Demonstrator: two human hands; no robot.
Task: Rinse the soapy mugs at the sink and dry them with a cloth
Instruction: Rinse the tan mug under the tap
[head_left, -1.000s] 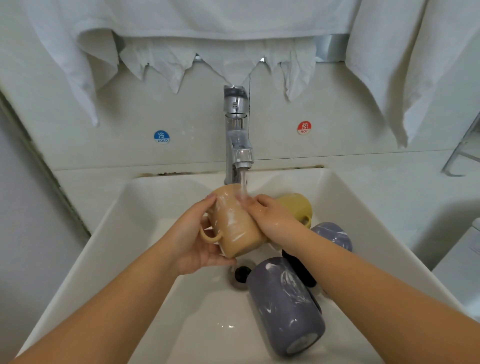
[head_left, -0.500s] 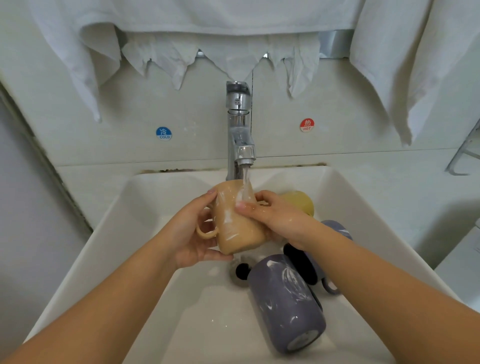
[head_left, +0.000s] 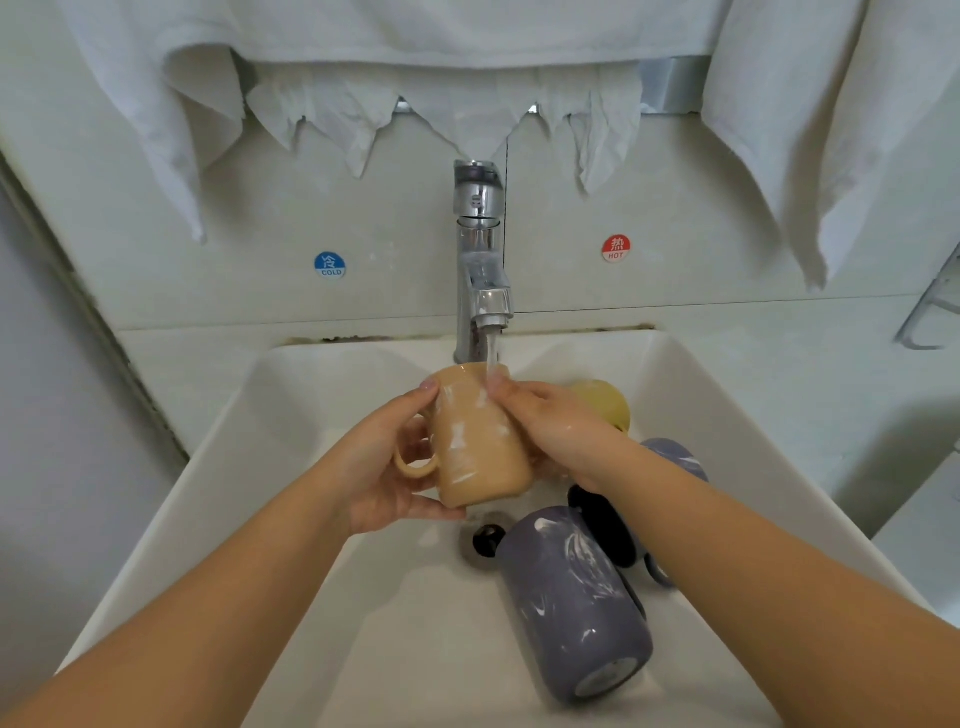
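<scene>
Hands gripping soapy tan mug under running tap, white sink, tiled wall

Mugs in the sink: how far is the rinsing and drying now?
No mug looks finished. In hand: the tan mug, soap-streaked, held by left hand and right hand under running water. Left: the purple mug, soapy, other mugs behind, and all drying.
</scene>
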